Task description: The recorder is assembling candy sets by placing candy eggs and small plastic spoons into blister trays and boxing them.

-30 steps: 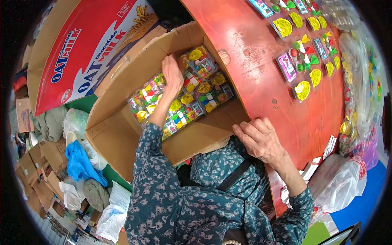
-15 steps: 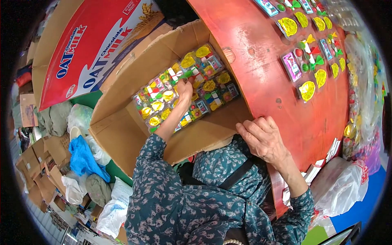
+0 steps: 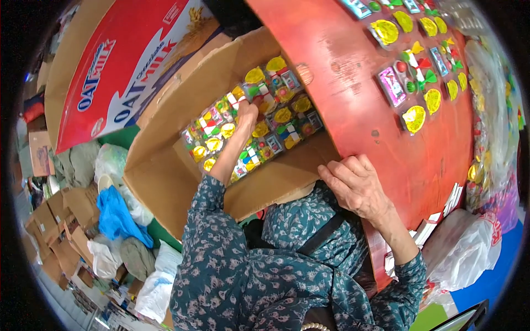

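My left hand (image 3: 247,115) reaches down into an open cardboard box (image 3: 165,165), its fingers bent among clear toy-and-sweet packs (image 3: 287,132). The packs lie side by side in rows and show yellow foil rounds, green and red twisted wrappers, and white and coloured pieces. The fingertips touch the packs near a white piece; what they pinch, if anything, is hidden. My right hand (image 3: 356,185) rests at the near edge of the red table (image 3: 375,110), just right of the box, with fingers curled and no object visible in them.
Several similar packs (image 3: 414,91) lie at the table's far right. Beyond them are clear bags (image 3: 491,110) of coloured goods. White strips (image 3: 436,218) and a white plastic bag (image 3: 458,251) sit near the right edge. A large red-and-white carton flap (image 3: 118,66) stands left; boxes and bags crowd the floor.
My left hand has shifted slightly on the packs, and its fingers now lie differently over the white and green pieces. The right hand stays in place. The whole view has tilted a little.
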A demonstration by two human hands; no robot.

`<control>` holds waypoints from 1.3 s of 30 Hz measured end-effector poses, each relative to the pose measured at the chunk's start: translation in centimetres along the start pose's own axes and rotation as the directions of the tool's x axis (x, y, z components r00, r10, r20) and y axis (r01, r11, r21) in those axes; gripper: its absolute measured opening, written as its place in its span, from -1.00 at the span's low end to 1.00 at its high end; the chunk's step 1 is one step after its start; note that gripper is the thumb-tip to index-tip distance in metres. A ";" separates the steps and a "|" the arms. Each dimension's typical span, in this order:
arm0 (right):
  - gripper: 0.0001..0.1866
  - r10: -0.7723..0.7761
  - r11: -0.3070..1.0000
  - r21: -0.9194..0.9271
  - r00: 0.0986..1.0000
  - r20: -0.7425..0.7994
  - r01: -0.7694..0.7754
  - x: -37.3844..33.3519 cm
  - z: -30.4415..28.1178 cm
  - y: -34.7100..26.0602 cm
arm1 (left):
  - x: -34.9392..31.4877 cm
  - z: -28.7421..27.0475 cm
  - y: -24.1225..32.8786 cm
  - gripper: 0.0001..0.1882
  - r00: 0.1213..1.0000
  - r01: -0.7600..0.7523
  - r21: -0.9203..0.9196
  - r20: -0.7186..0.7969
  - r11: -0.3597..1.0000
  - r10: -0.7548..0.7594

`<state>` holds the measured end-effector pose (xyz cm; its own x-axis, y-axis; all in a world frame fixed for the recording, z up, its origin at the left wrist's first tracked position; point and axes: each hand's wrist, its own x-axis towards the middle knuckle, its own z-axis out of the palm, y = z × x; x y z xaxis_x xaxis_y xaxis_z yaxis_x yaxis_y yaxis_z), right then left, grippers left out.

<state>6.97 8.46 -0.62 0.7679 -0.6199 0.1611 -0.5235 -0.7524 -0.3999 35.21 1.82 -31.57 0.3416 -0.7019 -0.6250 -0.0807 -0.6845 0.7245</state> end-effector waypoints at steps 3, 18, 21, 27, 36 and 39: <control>-0.66 0.050 0.996 -0.072 0.996 0.073 -0.045 -2.4 0.4 1.9 | -2.6 5.6 3.4 -0.63 0.962 0.122 0.152 0.224 0.981 -0.154; -0.66 0.001 1.000 0.020 0.946 -0.325 0.006 -1.8 -2.4 2.0 | -15.5 -3.1 17.8 -0.78 0.758 -0.647 -0.015 -0.124 0.762 0.641; -0.66 0.345 0.935 0.125 0.771 -0.535 -0.331 -2.6 -5.8 4.8 | -19.9 -1.7 22.8 -0.80 0.664 -0.747 -0.030 -0.074 0.664 0.744; -0.84 0.405 0.776 0.001 0.497 -0.767 -0.630 -5.0 -10.2 12.3 | -21.5 5.6 26.8 -0.76 0.541 -0.838 0.107 0.288 0.534 0.790; -0.66 0.294 0.767 -0.218 0.633 -0.717 -0.603 -4.4 -13.9 25.9 | -20.9 9.8 26.4 -0.80 0.498 -0.862 0.091 0.345 0.499 0.796; -0.63 0.309 0.819 -0.246 0.760 -0.572 -0.518 -2.5 -13.9 27.9 | -21.5 9.3 26.4 -0.81 0.661 -0.695 0.016 0.408 0.719 0.630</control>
<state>-14.75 -14.10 0.38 0.2107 -0.8312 0.5146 -0.9175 -0.3498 -0.1894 17.07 -3.03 -1.71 -0.2072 -0.9754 -0.0749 -0.3107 -0.0070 0.9505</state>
